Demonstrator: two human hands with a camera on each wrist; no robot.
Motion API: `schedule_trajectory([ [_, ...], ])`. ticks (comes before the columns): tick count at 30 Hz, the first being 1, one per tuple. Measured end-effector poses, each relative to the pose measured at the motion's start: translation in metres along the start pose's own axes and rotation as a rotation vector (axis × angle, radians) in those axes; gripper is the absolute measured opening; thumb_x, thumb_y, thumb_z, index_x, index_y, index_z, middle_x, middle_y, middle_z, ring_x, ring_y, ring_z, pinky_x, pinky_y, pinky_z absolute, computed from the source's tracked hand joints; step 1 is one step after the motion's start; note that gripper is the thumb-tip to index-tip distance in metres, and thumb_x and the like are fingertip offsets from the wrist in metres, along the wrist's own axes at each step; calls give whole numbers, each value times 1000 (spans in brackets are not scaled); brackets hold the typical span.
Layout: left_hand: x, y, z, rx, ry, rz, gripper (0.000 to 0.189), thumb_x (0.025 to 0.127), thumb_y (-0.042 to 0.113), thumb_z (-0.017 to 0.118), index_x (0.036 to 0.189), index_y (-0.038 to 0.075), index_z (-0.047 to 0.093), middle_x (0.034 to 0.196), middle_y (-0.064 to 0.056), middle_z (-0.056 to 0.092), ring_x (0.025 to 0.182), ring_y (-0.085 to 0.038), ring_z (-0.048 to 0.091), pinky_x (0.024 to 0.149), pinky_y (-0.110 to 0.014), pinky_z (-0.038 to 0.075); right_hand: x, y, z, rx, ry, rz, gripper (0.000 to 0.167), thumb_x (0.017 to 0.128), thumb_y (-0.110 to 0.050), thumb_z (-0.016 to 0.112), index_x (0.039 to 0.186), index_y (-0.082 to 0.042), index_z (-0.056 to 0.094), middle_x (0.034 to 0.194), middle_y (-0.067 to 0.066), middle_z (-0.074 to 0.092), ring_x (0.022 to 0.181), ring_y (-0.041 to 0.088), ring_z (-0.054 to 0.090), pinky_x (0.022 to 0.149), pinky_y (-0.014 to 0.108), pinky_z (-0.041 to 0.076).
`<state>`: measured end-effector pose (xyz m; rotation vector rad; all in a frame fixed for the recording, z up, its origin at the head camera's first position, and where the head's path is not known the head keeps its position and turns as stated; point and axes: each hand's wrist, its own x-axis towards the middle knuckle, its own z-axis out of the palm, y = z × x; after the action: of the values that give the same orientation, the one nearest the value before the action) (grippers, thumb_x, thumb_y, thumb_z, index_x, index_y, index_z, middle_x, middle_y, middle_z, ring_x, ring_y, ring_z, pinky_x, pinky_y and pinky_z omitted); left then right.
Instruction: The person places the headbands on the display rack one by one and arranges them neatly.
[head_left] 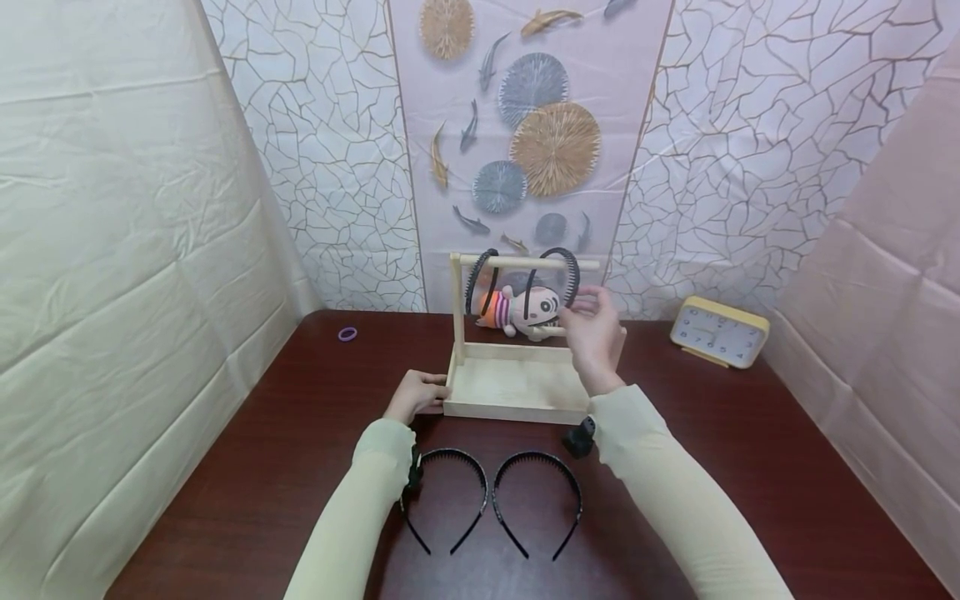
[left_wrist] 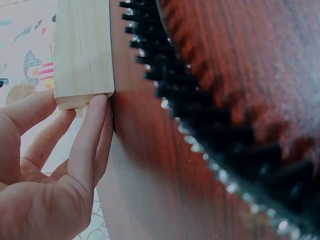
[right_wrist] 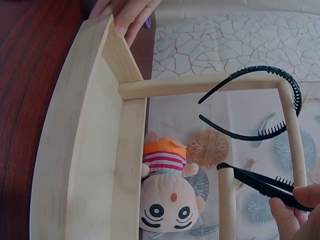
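A pale wooden rack with a shallow tray and raised bars stands on the dark table. My left hand holds the tray's front left corner, its fingertips against the wood in the left wrist view. With thumb and fingers, my right hand pinches a black toothed headband that loops over the top bar. In the right wrist view, one tip of this headband lies by the end of a lower bar. Another black headband hangs further left on the top bar.
Two more black headbands lie on the table in front of the rack. A plush doll lies behind it. At the right stands a yellow clock; a purple ring lies at the left. Cloth walls enclose the table.
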<state>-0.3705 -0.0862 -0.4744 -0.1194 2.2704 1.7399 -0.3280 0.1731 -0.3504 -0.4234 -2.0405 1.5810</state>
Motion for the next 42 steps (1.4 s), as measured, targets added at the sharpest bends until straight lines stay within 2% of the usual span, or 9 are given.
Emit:
schedule_trajectory([
  [3,0,0,0,-6,-3,-1,42,89,2,68,130,0,62,124,-27,63,91,-26,71,75,-36,62,0,1,5,95,-17,-11,42,83,1,68,121,-11,58,107,11,65,86,18,65,60,17,52],
  [7,-1,0,0,-5,-4,1,42,89,3,68,130,0,62,124,-27,63,90,-25,71,74,-35,62,0,1,11,108,1,-29,40,80,2,69,118,-9,60,103,12,66,80,15,64,58,15,51],
  [11,-2,1,0,-5,-6,1,41,90,4,68,130,0,62,124,-27,63,91,-26,71,75,-35,62,-2,0,17,114,0,-39,38,80,3,69,116,-7,60,102,13,67,82,18,66,59,16,52],
  [23,1,-1,-2,-1,-2,-12,40,88,3,70,128,1,64,126,-26,63,89,-25,71,72,-33,63,-8,-4,28,61,-12,-81,37,79,2,72,113,-7,61,101,15,70,87,26,70,59,18,55],
  [34,1,-2,-2,4,2,-9,40,88,3,70,128,1,64,125,-24,63,86,-23,71,72,-34,62,-12,-4,39,-7,-7,-150,34,80,2,73,110,-9,62,98,14,70,92,28,71,81,40,60],
  [42,1,-1,-2,1,10,-9,38,89,5,69,127,2,65,123,-24,64,85,-23,71,72,-34,63,-14,-4,49,3,-27,-159,33,80,3,73,108,-9,61,96,13,69,91,28,71,75,38,61],
])
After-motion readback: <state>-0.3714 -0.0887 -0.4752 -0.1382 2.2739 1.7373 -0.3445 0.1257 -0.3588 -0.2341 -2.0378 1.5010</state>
